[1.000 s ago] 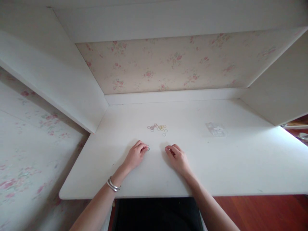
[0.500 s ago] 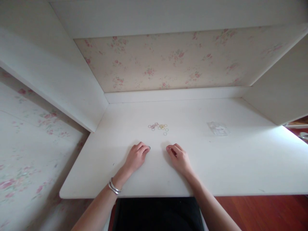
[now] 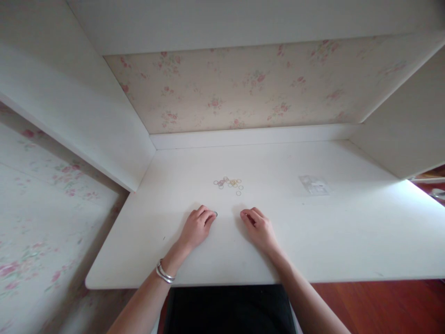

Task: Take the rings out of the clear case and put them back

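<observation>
Fingers (image 3: pixel 208 216) of the left hand (image 3: pixel 196 228) are curled down onto the worktop (image 3: pixel 347 232), their tips pressed on a small grey ring (image 3: pixel 215 214) that peeks out just past them on the side toward the right hand; whether they pinch it or merely pin it flat is too small to tell. Across a narrow gap the right hand (image 3: pixel 260 228) rests with its fingers bent and tips on the worktop, and I cannot tell if anything lies under them. Both hands point away from the body toward a loose scatter of little coloured rings (image 3: pixel 229 183), which lies straight ahead of the gap between the hands, near but apart from both sets of fingertips, spread in a short row running left to right. Neither hand is plainly nearer to it. Farther right, well apart from the right hand, lies a small clear plastic bag (image 3: pixel 314 184). A silver bangle (image 3: pixel 163 272) circles the left wrist
</observation>
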A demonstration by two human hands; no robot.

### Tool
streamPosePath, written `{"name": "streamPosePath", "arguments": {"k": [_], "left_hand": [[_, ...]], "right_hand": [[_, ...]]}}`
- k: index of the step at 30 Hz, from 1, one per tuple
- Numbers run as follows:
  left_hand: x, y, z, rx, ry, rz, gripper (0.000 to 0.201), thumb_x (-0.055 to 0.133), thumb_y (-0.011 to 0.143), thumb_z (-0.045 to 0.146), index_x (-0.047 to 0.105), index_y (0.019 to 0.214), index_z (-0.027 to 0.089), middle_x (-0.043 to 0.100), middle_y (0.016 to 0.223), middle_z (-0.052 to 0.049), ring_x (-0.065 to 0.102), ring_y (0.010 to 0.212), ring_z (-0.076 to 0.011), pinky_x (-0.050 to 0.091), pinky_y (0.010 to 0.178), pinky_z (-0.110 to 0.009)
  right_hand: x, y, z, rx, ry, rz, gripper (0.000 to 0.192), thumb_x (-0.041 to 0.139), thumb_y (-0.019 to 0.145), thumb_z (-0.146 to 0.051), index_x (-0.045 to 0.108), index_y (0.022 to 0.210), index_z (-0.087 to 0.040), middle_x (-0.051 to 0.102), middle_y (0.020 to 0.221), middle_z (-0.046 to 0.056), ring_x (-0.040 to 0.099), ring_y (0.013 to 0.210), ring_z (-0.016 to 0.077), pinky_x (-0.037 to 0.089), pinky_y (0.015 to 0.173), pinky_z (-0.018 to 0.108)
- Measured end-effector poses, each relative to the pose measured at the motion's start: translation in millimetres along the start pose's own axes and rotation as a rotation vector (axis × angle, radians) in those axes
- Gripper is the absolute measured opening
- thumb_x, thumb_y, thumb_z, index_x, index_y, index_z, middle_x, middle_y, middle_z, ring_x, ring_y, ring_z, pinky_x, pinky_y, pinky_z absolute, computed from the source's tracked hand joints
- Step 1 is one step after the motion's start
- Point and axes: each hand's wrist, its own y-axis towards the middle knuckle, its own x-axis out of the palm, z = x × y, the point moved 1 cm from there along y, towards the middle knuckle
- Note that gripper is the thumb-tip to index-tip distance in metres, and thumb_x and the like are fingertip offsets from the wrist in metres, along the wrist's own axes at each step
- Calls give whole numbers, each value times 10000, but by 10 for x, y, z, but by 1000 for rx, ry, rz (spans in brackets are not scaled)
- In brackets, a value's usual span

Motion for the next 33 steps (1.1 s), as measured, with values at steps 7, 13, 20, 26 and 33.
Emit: {"name": "streamPosePath", "arguments": {"k": [7, 13, 20, 26, 33], "left_hand": [[-69, 24, -141, -184, -289, 167, 183, 462, 889, 314, 572, 844, 175, 558, 849, -42, 550, 767, -134, 459, 695, -245], [-86, 38, -188, -277, -329, 203, 195, 452, 880, 343, 557, 852, 182, 559, 814, -27, 538, 731, -133, 439, 687, -248], [-90, 29, -192, -340, -417, 129, 209, 438, 875, 376, 515, 837, 186, 526, 689, 9, 484, 609, -119, 395, 586, -233], [-70, 34, -251, -376, -497, 176, 195, 385, 902, 378, 453, 869, 199, 435, 595, 53, 425, 524, -102, 354, 526, -218], [-96, 34, -246, -383, -467, 171, 213, 394, 891, 387, 489, 869, 198, 471, 624, 43, 437, 528, -101, 349, 521, -213]], "right_hand": [[14, 5, -5, 3, -22, 2, 337, 373, 908, -400, 655, 862, -222, 600, 788, 32, 524, 602, 112, 394, 575, 230], [36, 17, -24, -3, -34, -7, 340, 372, 906, -409, 653, 852, -224, 594, 766, 30, 526, 602, 116, 400, 576, 231], [76, 22, -54, 31, -102, -60, 297, 397, 897, -385, 654, 866, -238, 613, 803, 18, 548, 628, 117, 406, 590, 228], [98, 342, -190, -71, -222, -206, 271, 403, 895, -335, 660, 882, -251, 625, 824, 15, 567, 669, 121, 396, 624, 235], [319, 1054, -310, -87, -456, -206, 272, 435, 887, -293, 640, 1065, -286, 625, 1015, 50, 592, 816, 168, 403, 686, 268]]}}
